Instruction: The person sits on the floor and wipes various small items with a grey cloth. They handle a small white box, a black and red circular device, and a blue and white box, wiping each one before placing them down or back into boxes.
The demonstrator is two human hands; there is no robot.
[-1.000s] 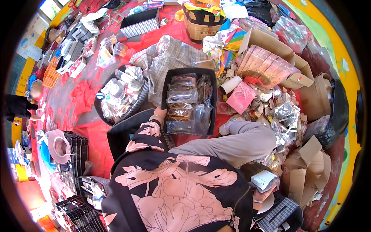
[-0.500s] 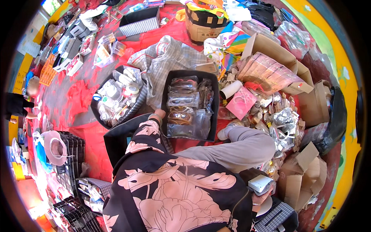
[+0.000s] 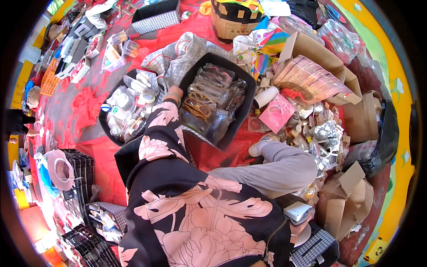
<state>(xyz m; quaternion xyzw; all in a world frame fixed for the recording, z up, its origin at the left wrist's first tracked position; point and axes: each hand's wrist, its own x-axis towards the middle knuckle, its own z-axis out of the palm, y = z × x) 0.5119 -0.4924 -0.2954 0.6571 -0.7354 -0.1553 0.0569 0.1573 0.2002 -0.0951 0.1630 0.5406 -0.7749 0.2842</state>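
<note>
1. Left hand (image 3: 174, 94) is out at the near-left rim of the black bin (image 3: 242, 120), fingers curled on the edge; how tight the grip is, I cannot tell.
2. That bin sits on the red floor cover (image 3: 95, 164), packed with clear bagged glasses (image 3: 209, 100).
3. Right hand (image 3: 301, 228) is low at the right, closed around a small white box (image 3: 297, 210).
4. A round black basket (image 3: 106, 129) of small packets lies just left of the bin.

Clear cellophane packets (image 3: 212, 95) fill the black bin ahead of me; a pink flat packet (image 3: 277, 113) lies right, brown cartons (image 3: 351, 93) beyond.
</note>
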